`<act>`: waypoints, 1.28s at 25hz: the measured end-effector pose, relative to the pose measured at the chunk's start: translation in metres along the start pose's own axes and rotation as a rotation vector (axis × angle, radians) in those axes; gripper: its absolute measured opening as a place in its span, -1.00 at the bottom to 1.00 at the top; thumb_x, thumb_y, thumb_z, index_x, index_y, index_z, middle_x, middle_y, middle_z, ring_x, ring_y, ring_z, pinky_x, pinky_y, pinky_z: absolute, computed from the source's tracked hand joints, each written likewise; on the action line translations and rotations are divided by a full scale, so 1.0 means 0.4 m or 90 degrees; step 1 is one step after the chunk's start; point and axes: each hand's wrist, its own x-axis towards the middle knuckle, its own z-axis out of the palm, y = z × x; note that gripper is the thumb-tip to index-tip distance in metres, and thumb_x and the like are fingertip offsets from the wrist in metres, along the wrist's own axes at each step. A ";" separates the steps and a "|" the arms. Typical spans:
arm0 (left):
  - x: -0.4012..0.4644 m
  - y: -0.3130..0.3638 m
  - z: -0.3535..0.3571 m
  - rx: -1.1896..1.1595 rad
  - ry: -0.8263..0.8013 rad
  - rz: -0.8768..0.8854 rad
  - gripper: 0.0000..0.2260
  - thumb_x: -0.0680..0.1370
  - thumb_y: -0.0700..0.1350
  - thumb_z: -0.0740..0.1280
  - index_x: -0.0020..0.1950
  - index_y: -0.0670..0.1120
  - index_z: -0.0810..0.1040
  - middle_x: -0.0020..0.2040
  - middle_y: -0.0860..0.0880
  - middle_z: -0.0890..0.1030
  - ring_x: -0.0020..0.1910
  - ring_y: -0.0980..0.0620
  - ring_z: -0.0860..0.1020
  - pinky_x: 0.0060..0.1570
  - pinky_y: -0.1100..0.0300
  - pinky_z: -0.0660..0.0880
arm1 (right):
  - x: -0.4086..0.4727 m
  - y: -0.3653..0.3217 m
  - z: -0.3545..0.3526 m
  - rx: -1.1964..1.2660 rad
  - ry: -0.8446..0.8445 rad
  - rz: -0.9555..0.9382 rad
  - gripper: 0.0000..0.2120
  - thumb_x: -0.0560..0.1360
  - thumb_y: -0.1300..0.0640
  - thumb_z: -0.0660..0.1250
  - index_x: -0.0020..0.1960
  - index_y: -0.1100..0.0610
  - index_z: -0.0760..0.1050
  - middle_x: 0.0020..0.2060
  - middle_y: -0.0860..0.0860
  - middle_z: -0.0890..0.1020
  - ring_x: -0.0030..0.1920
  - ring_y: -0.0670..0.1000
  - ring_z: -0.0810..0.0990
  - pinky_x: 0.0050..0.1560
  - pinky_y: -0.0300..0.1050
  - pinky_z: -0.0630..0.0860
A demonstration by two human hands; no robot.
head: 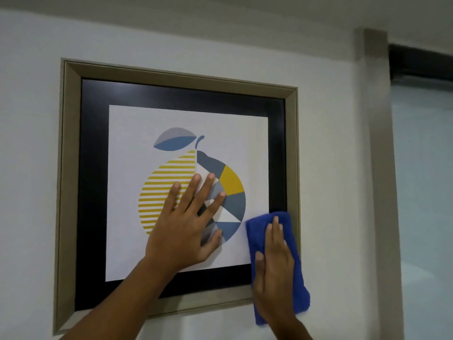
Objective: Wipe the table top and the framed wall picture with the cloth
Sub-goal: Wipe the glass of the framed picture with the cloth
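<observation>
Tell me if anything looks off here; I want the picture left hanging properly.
Nothing stands out. The framed picture shows no cracks or marks, though the wide-angle view makes straightness hard to judge. The left hand lies flat on it, and the right hand presses the blue cloth on its lower right corner.

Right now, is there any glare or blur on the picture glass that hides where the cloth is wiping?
Head view: soft glare only on the black mat's upper left; the cloth under the right hand at the framed picture's lower right corner shows clearly. Mild softness overall, wide-angle skew on the frame. The left hand rests flat mid-glass.
</observation>
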 end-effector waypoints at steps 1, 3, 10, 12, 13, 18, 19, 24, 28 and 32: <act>0.001 -0.001 -0.003 0.002 0.001 -0.001 -0.35 0.57 0.22 0.16 0.61 -0.03 0.23 0.66 -0.18 0.12 0.63 -0.21 0.06 0.56 -0.28 0.05 | 0.023 0.004 -0.005 0.004 -0.007 -0.007 -0.44 0.66 -0.11 -0.06 0.59 -0.09 -0.17 0.49 -0.02 0.21 0.38 0.16 0.42 0.24 0.26 0.45; 0.003 -0.002 -0.008 -0.001 -0.002 -0.002 -0.35 0.56 0.22 0.18 0.61 -0.03 0.24 0.65 -0.18 0.12 0.63 -0.21 0.06 0.55 -0.28 0.06 | 0.096 0.001 -0.011 0.014 -0.012 -0.043 -0.44 0.65 -0.05 -0.02 0.59 -0.08 -0.14 0.53 -0.03 0.18 0.45 0.14 0.34 0.33 0.15 0.37; 0.000 -0.005 0.006 -0.018 -0.008 0.002 -0.36 0.58 0.27 0.11 0.61 0.02 0.22 0.66 -0.14 0.11 0.63 -0.21 0.07 0.57 -0.24 0.00 | 0.587 -0.102 0.002 0.032 0.032 -0.103 -0.49 0.60 0.16 0.10 0.52 0.28 0.20 0.51 0.15 0.27 0.51 0.14 0.23 0.40 0.09 0.24; -0.002 -0.004 0.012 -0.019 -0.009 -0.001 -0.34 0.57 0.30 0.13 0.61 0.04 0.21 0.67 -0.12 0.10 0.63 -0.20 0.06 0.58 -0.23 -0.04 | 0.661 -0.120 0.007 0.013 0.047 -0.101 -0.49 0.60 0.14 0.10 0.51 0.28 0.23 0.51 0.15 0.28 0.51 0.14 0.23 0.39 0.12 0.28; -0.002 -0.005 0.013 -0.022 -0.009 -0.003 -0.34 0.57 0.31 0.12 0.61 0.04 0.21 0.67 -0.11 0.10 0.64 -0.20 0.06 0.58 -0.22 -0.05 | 0.662 -0.120 0.012 0.000 0.053 -0.099 -0.48 0.60 0.11 0.09 0.52 0.27 0.21 0.52 0.14 0.26 0.52 0.13 0.22 0.40 0.12 0.27; -0.001 0.001 0.002 -0.009 0.002 -0.001 -0.36 0.59 0.25 0.09 0.62 0.00 0.19 0.66 -0.16 0.11 0.63 -0.21 0.05 0.57 -0.25 -0.02 | 0.412 -0.063 0.018 -0.027 0.021 -0.060 -0.42 0.63 -0.01 0.07 0.57 0.18 0.05 0.55 0.11 0.19 0.53 0.11 0.18 0.44 0.03 0.18; 0.002 0.002 -0.003 -0.008 -0.005 -0.003 -0.36 0.60 0.24 0.08 0.62 -0.01 0.19 0.66 -0.17 0.10 0.63 -0.22 0.05 0.56 -0.27 0.00 | 0.337 -0.051 0.010 -0.030 0.003 -0.048 -0.42 0.62 -0.02 0.06 0.57 0.16 0.02 0.55 0.11 0.18 0.52 0.11 0.18 0.43 0.03 0.19; -0.016 0.041 -0.011 -0.049 -0.065 -0.017 -0.33 0.60 0.25 0.12 0.64 -0.02 0.14 0.66 -0.20 0.06 0.64 -0.22 0.02 0.55 -0.28 0.01 | 0.068 0.001 -0.052 -0.105 -0.099 -0.052 -0.28 0.46 0.21 0.46 0.48 0.25 0.15 0.44 0.15 0.33 0.38 0.21 0.42 0.20 0.16 0.53; -0.052 0.151 -0.001 -0.144 -0.079 0.017 -0.30 0.59 0.26 0.14 0.65 -0.02 0.10 0.67 -0.17 0.06 0.64 -0.18 0.03 0.56 -0.26 -0.01 | 0.049 0.033 -0.115 -0.049 -0.108 -0.087 -0.35 0.41 0.43 0.36 0.46 0.31 0.26 0.42 0.11 0.39 0.41 0.14 0.39 0.28 0.08 0.43; -0.054 0.345 0.014 -0.286 -0.090 0.034 -0.29 0.60 0.23 0.18 0.65 -0.06 0.05 0.66 -0.18 0.08 0.64 -0.16 0.03 0.56 -0.21 0.01 | -0.039 0.090 -0.220 -0.077 -0.150 -0.066 -0.25 0.42 0.40 0.44 0.51 0.19 0.19 0.45 0.04 0.36 0.46 -0.04 0.27 0.36 -0.15 0.27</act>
